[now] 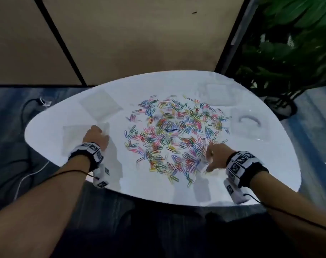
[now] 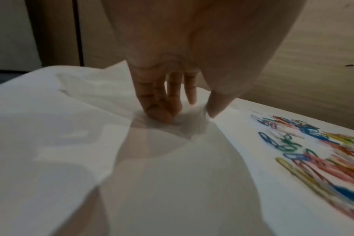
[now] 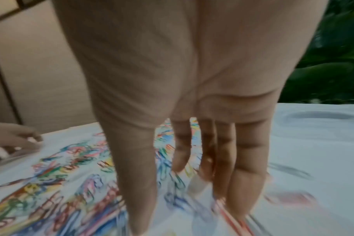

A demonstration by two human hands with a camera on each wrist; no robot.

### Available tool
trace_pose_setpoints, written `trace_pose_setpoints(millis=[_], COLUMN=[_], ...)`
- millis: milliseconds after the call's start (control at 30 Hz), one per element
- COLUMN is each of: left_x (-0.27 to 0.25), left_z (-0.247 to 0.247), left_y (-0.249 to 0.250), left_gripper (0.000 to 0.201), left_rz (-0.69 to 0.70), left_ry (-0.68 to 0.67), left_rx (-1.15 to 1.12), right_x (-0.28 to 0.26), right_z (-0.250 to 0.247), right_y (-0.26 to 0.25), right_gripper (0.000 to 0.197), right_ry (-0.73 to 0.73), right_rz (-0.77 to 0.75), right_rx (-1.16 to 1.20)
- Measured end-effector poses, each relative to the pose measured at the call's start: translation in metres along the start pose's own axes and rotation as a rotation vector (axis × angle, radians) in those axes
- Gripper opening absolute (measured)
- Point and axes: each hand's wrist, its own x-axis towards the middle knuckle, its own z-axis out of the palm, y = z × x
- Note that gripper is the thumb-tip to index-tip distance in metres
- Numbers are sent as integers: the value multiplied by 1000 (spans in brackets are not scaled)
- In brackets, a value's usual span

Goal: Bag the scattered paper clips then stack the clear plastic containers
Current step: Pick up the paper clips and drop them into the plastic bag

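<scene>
On the floor at the far left a dark cable (image 1: 26,108) curls beside the white table (image 1: 46,131). On the table's left part lie clear plastic bags: one (image 1: 100,107) flat toward the far edge, another (image 1: 74,138) nearer, under the left hand (image 1: 96,135). In the left wrist view that hand's fingers (image 2: 162,105) point down with their tips pressing into the film, and the thumb (image 2: 216,105) comes down just beside them; the plastic (image 2: 164,135) bunches between, so it looks like a pinch, though blur makes that hard to confirm.

The paper clips (image 1: 175,135), in many colours, cover the middle of the table in one wide scatter, none of them in a bag.

At the scatter's near right edge the right hand (image 1: 217,157) rests low, fingers (image 3: 240,167) straight and close together, pointing down into the clips (image 3: 71,183). A small clear piece (image 1: 202,165) sits against its thumb side; I cannot tell whether the hand holds it.

Further right lie the clear plastic containers, faint against the white: one (image 1: 218,94) at the far edge, one (image 1: 249,123) nearer the right rim, apart and not stacked. Beyond the table's right edge stands a leafy plant (image 1: 292,53).
</scene>
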Motion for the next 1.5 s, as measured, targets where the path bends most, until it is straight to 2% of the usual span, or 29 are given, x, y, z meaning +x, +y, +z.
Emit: trace_pose_setpoints(millis=[100,133,200,300,400,567,633,733,767,1000,1100,1167,1200,1267,1300,1367,1500], left_x=[-21,-27,-37,-42,-62,-110,-128,-149,-152,-144,-137,-130,-128,-123,-122,-122,-133], left_z=[-7,-14,-33,-66,-89,-104,-102,-98,-98,-61,-46,-48,-48,-50,-50,-48,-46], left_y=[-12,-15,-13,7,31,63,81,110,119,139,140,152,158,170,175,182,190], left_gripper=[30,29,29,24,18,15,12,12,11,12,10,9,9,10,10,8,8], left_rz=[-44,-49,-41,22,129,275,338,414,427,455,463,480,484,491,499,530,554], left_ry=[-28,-28,-39,61,114,148,159,129,124,100,61,29,12,-23,-36,-30,-14], left_rx=[86,73,47,-66,-142,-176,-114,13,36,-116,-135,-113,-114,-127,-141,-152,-208], right_x=[-13,-18,-24,-21,-27,-21,-14,-16,-17,-2,7,6,1,-15,-25,-42,-58], right_z=[22,25,36,46,47,52,55,53,51,38,15,-12,-26,-59,-75,-99,-107], right_y=[20,21,22,23,19,-9,-24,-41,-43,-27,-17,-16,-18,-30,-38,-58,-87], right_gripper=[117,133,144,136,116,101,81,31,26,23,15,13,13,9,9,14,19], right_ry=[64,73,97,180,236,202,190,283,297,310,300,325,317,271,239,162,80], right_rz=[181,206,187,84,5,-112,-153,-229,-243,-190,-93,-13,-10,-98,-167,-281,-378], right_rx=[147,170,225,265,261,69,-33,-47,-61,-31,229,568,816,1299,1458,1606,1658])
